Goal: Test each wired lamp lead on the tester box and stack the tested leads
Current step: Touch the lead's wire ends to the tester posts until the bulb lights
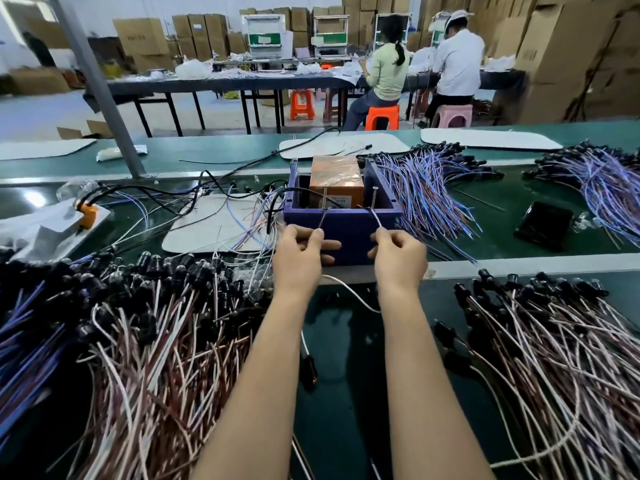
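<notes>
step in hand: testing 1 lead. the tester box point(346, 226), a purple open-topped case, sits at centre frame on the green bench point(485, 237), with 2 upright metal pins point(374, 197) at its near edge. the left hand point(301, 251) pinches 1 wire end between thumb and forefinger and holds it up toward the left pin. the right hand point(398, 256) pinches the other wire end the same way, toward the right pin. whether each tip actually touches its pin cannot be told at this size.

the lead point(346, 285) under test loops down from both hands, its white wire passing between the wrists to a black lamp holder point(307, 370) at lower centre. a small orange glint shows on the holder; lit or not cannot be confirmed.

judgement: contact stage, result pending. the next move calls for reading the lamp, drawing both ends off the pins, and laying the lead on a stack with its holder in line with the rest. 2 heaps lie near: a large one point(156, 323) at lower left and a smaller one point(554, 341) at lower right. which is the tested stack cannot be told; the tidier right heap seems likelier.
</notes>
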`<move>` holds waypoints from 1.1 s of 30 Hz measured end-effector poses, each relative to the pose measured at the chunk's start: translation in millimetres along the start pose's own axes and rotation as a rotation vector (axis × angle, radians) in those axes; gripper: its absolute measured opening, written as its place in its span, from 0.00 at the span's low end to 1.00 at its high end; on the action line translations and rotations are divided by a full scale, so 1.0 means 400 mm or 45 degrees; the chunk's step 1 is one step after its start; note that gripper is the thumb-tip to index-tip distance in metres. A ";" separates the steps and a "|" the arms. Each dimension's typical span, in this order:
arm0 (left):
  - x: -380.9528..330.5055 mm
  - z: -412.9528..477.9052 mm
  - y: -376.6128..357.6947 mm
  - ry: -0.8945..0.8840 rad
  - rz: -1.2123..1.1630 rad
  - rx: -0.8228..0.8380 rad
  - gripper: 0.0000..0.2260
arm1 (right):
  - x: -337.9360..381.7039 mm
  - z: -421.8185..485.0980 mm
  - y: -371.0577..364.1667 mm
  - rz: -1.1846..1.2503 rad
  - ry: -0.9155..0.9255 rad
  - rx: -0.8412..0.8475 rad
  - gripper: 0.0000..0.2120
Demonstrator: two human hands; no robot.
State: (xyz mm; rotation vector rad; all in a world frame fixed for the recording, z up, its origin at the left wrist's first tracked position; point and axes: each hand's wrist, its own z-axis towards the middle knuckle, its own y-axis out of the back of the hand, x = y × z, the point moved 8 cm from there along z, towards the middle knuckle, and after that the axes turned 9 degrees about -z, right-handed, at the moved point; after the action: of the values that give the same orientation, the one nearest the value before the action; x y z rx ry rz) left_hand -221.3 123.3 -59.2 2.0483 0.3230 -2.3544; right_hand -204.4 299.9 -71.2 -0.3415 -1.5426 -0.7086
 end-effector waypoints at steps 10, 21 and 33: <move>-0.051 -0.003 0.013 -0.239 0.476 -0.253 0.02 | 0.008 -0.009 0.006 0.057 0.012 0.011 0.11; -0.062 -0.001 0.011 -0.328 0.436 -0.244 0.05 | 0.011 -0.010 0.005 0.089 0.034 -0.021 0.14; -0.079 -0.001 0.009 -0.392 0.539 -0.200 0.04 | 0.018 -0.009 -0.006 0.141 0.072 0.104 0.14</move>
State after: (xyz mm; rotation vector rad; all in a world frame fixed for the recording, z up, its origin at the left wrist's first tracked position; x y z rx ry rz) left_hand -215.9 115.7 -28.9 1.4785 0.0569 -2.2437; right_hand -203.8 294.4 -64.7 -0.3402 -1.4829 -0.5626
